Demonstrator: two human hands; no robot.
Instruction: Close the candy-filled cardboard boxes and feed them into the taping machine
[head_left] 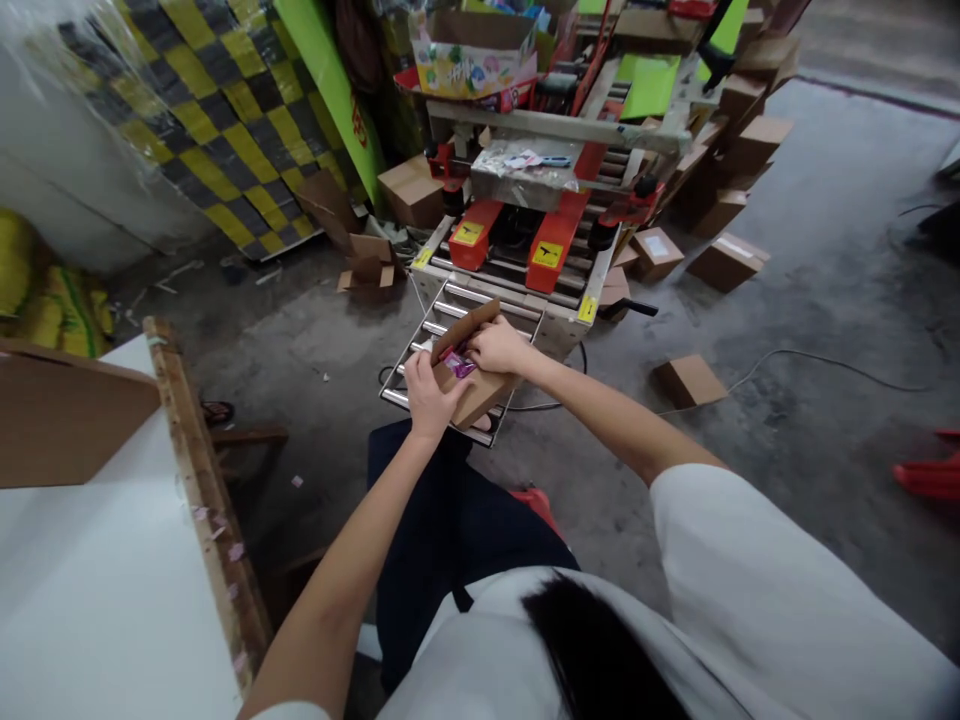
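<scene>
A small brown cardboard box (pixel 484 395) rests with its lid raised on the near end of the roller conveyor, in front of my body. Inside it lies a shiny purple-pink packet (pixel 460 366). My left hand (pixel 430 396) grips the box's left side, thumb along the near edge and fingers at the far side. Over the right end of the box, my right hand (pixel 496 346) is closed, its fingers curled in at the opening beside the raised flap (pixel 466 328). Its fingertips are partly hidden, and I cannot tell whether they touch the packet.
Beyond the short rollers (pixel 457 310) stands a carton-sealing machine with red guides (pixel 555 245). Cardboard boxes (pixel 729 260) lie on the floor to the right, near a cable (pixel 832 358). A white table (pixel 82 590) with a wooden edge stands at left; wrapped yellow-and-grey stacks (pixel 217 110) stand behind.
</scene>
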